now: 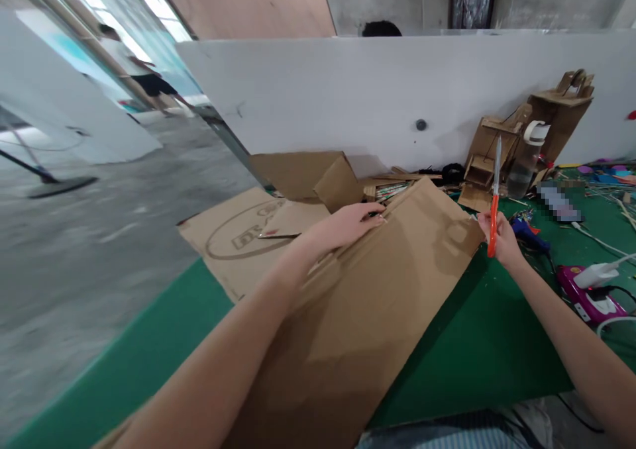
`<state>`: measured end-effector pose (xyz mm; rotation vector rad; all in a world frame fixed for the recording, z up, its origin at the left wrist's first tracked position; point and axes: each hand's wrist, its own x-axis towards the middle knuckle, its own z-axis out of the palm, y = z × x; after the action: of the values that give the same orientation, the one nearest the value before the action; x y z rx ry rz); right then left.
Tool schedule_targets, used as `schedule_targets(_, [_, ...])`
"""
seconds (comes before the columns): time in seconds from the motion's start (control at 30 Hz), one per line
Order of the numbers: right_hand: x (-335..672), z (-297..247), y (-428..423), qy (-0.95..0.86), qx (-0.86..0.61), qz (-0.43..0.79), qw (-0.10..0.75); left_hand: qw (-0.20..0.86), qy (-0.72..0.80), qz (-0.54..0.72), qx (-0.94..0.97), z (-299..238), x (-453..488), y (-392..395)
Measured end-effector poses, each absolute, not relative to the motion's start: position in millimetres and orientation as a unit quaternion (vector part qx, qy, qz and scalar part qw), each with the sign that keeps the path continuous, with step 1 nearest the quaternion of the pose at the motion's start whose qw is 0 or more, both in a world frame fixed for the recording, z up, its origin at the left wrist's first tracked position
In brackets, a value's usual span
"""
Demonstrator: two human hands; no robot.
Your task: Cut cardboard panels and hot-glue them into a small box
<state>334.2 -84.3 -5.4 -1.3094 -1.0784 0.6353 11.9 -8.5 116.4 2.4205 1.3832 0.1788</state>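
A large brown cardboard sheet [377, 303] lies across the green table [477, 343] and runs down toward me. My left hand [348, 225] rests flat on its upper edge, fingers stretched out and pressing on it. To the right of the sheet's corner, my right hand [501, 237] is closed round an orange-handled utility knife [494, 200]. The knife stands upright with its blade pointing up, just off the cardboard's right edge.
More cardboard pieces [248, 234], one with a printed oval, lie at the left. Small cardboard constructions [541, 131], a tape roll [537, 131] and a plastic bottle stand against the white partition [377, 98]. A blue glue gun [529, 232] and a purple device [589, 297] lie at the right. A person walks far left.
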Motion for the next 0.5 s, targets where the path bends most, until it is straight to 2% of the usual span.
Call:
schedule_targets(0.27, [322.9,7.0,-92.3,-0.409,-0.497,0.465,0.608,0.124,0.454,0.075,0.879,205.8,17.8,-8.0])
schedule_targets(0.4, [313.1,8.4,-99.8,-0.435,-0.416,0.545,0.583,0.177,0.409,0.003,0.895,227.9,35.0,-13.9])
schedule_targets(0.5, [303.9,5.6,-104.6,-0.447,-0.364,0.573,0.582,0.155,0.398,-0.026,0.904,233.6,51.9,-24.0])
